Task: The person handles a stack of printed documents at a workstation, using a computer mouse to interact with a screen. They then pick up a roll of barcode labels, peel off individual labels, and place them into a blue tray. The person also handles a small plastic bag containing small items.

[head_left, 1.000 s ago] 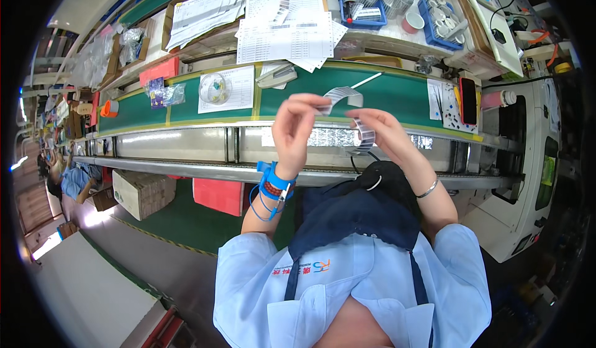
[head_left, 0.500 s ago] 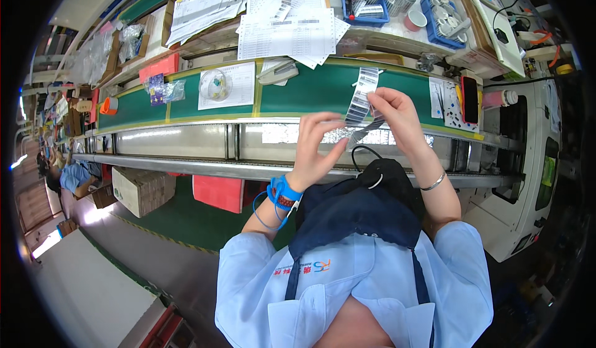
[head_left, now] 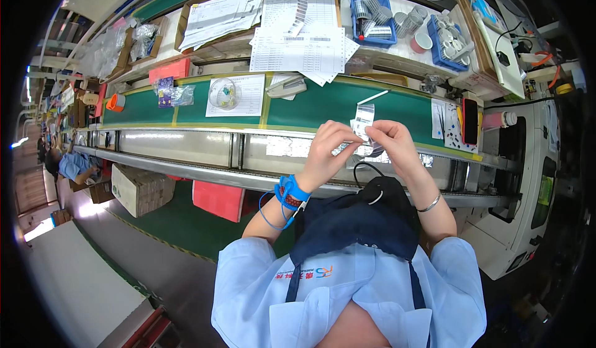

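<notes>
A strip of white barcode labels (head_left: 364, 117) hangs between my two hands, above the near edge of the green work surface. My right hand (head_left: 397, 146) pinches it between thumb and fingers. My left hand (head_left: 328, 149), wearing a blue wrist strap, has its thumb and fingertips brought together at the strip's left edge. Part of the strip curls below my fingers, dark and partly hidden. Just beyond it, a slim white stick (head_left: 374, 97) lies on the green surface.
Farther left are a stapler (head_left: 287, 87), a round clear dish (head_left: 223, 93) on a printed sheet, and an orange tape roll (head_left: 115, 103). A phone (head_left: 470, 122) lies at right. Blue bins (head_left: 380, 39) and papers (head_left: 298, 53) fill the shelf behind; a metal rail (head_left: 186, 165) runs nearest me.
My left hand has moved right and its spread fingers have closed at the label strip. Both hands sit lower in view, and the strip shows shorter above them. The view has shifted slightly.
</notes>
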Demonstrator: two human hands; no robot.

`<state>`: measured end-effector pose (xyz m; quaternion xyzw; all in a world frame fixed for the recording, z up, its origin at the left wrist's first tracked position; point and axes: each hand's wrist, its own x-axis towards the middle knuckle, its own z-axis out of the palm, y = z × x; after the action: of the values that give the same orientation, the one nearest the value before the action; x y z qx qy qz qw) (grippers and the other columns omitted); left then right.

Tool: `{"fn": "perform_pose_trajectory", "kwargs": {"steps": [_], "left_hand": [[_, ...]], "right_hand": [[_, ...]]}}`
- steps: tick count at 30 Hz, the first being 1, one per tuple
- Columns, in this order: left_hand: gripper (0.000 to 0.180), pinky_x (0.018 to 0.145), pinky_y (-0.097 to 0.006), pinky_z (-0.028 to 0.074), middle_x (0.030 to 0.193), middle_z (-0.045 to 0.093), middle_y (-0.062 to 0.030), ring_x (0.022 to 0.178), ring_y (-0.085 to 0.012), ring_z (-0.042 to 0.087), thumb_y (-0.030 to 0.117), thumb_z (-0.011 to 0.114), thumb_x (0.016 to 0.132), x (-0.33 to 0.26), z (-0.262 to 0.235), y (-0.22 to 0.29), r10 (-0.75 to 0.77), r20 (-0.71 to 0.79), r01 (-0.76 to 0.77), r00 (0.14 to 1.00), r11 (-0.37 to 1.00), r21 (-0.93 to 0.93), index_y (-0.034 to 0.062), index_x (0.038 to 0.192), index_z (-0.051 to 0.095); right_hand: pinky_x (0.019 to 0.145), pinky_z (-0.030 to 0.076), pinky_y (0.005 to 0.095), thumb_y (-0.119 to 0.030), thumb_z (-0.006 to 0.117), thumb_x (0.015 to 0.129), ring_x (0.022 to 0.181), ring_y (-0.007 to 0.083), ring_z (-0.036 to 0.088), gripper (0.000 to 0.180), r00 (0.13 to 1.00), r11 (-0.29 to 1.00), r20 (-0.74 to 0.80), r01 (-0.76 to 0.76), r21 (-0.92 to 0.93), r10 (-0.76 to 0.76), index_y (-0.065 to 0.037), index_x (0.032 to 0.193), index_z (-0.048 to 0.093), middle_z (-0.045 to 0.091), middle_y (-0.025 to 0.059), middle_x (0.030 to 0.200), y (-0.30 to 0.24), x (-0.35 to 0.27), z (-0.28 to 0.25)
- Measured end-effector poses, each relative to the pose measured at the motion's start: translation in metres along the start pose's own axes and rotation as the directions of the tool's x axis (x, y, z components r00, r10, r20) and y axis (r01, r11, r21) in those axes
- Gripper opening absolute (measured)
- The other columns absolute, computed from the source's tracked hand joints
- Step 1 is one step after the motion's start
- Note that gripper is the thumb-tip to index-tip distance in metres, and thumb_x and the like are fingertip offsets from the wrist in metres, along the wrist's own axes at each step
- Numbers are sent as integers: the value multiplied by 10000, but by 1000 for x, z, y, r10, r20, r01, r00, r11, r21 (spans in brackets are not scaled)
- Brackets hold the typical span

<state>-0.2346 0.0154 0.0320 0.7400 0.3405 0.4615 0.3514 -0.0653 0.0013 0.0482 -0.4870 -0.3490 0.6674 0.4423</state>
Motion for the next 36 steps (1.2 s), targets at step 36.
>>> {"fn": "perform_pose_trajectory", "kwargs": {"steps": [36], "left_hand": [[306,568,-258,443,974,514,-106,617,-148,523,23,560,762,-4,1,-143,-369,-383,467,847,861,204,10,1046,444]], "right_hand": [[473,289,182,-78,577,797,556,11,388,110,938,917,-195,211,-338,-287,7,729,566,484,-31,626,3,0,-40]]}}
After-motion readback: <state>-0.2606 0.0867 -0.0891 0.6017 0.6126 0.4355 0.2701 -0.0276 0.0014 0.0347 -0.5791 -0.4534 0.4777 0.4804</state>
